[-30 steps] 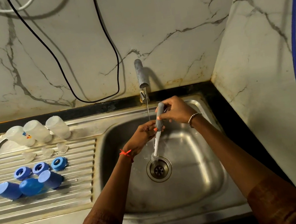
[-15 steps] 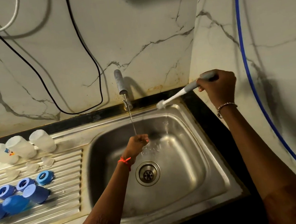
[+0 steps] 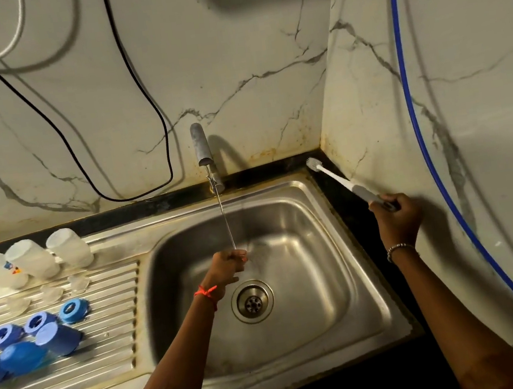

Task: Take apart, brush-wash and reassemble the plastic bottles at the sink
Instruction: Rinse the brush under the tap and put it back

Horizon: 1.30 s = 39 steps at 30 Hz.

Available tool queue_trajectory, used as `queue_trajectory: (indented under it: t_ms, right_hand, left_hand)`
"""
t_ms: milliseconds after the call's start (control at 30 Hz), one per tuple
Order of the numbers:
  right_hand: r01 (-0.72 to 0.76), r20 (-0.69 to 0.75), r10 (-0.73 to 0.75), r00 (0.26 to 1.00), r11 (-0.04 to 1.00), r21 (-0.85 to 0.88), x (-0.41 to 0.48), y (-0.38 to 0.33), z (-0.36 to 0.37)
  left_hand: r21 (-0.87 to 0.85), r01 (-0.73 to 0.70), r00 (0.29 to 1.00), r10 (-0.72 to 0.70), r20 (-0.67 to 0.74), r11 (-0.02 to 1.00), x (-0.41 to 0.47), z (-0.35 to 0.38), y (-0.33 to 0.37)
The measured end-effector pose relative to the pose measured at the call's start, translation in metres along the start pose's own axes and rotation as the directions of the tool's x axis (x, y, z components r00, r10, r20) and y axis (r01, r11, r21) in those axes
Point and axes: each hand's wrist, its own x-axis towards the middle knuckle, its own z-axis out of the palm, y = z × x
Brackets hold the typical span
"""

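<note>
**Brush going down, reassembly next**

Your right hand (image 3: 397, 221) gripped the brush (image 3: 347, 185) by the end of its handle, fingers closed round it. The brush lay low along the black tabletop (image 3: 355, 222) strip between the sink (image 3: 280, 188) and the side wall, with its bristle head pointing into the back corner. I could not tell whether the bristles touched the surface.

Your left hand (image 3: 228, 265) sat inside the basin under the water stream (image 3: 227, 224) from the tap (image 3: 201, 144). Its fingers were curled in, and nothing showed in them.

The bottle parts were all out on the drainboard (image 3: 111, 344), well apart from both hands:
- 3 translucent bottles (image 3: 32, 259) stood in a row at the back.
- 3 clear teats (image 3: 51, 293) lay just in front of the bottles.
- 3 blue rings (image 3: 74, 311) came next.
- 3 blue caps (image 3: 58, 338) lay nearest you.

Judging from that layout, the washing looked finished. You were parking the brush and rinsing your hand, with reassembly to come.

The next move would call for letting go of the brush where it cannot roll into the basin, then shutting off the tap. After that you would reach left for 1 bottle and 1 teat. The teats are small, clear and probably slippery when wet, so pinch them firmly.
</note>
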Motion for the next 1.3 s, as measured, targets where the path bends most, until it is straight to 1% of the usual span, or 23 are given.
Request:
queue_trajectory:
  t_ms: [167,267,500,600,867,967,1067,1200,1300]
  right_hand:
    - [-0.009,0.053,0.021,0.998,0.974,-0.225,-0.009,0.045,-0.005]
    - [0.024,0.080,0.003,0.997,0.943,-0.331,-0.014,0.057,-0.007]
    - [0.064,0.088,-0.027,0.996,0.890,-0.451,-0.014,0.064,-0.005]
    - [0.105,0.084,-0.073,0.994,0.861,-0.497,-0.015,0.063,-0.003]
    - [0.271,0.114,-0.251,0.961,0.784,-0.559,-0.016,0.064,0.002]
    - [0.312,0.139,-0.285,0.949,0.766,-0.563,-0.015,0.067,0.007]
    - [0.328,0.172,-0.279,0.945,0.790,-0.518,-0.010,0.071,0.017]
    - [0.420,0.231,-0.352,0.907,0.793,-0.442,-0.007,0.062,0.041]
    - [0.425,0.291,-0.330,0.898,0.820,-0.384,-0.008,0.047,0.066]
  left_hand:
    - [-0.008,0.035,0.999,-0.036,-0.030,0.999,-0.003,-0.002,-0.007]
    - [-0.001,0.048,0.998,-0.048,-0.034,0.999,-0.003,-0.003,-0.008]
    - [-0.019,0.066,0.997,-0.067,-0.037,0.998,-0.002,-0.007,-0.011]
    - [-0.029,0.068,0.997,-0.069,-0.035,0.997,-0.001,-0.009,-0.012]
    - [-0.024,0.068,0.997,-0.069,-0.043,0.997,0.001,-0.013,-0.017]
    - [-0.023,0.068,0.996,-0.069,-0.051,0.997,0.001,-0.017,-0.020]
    - [-0.031,0.081,0.994,-0.083,-0.065,0.996,0.003,-0.021,-0.024]
    - [-0.039,0.089,0.991,-0.092,-0.100,0.995,0.006,-0.028,-0.029]
    - [-0.039,0.091,0.985,-0.096,-0.142,0.995,0.010,-0.033,-0.030]
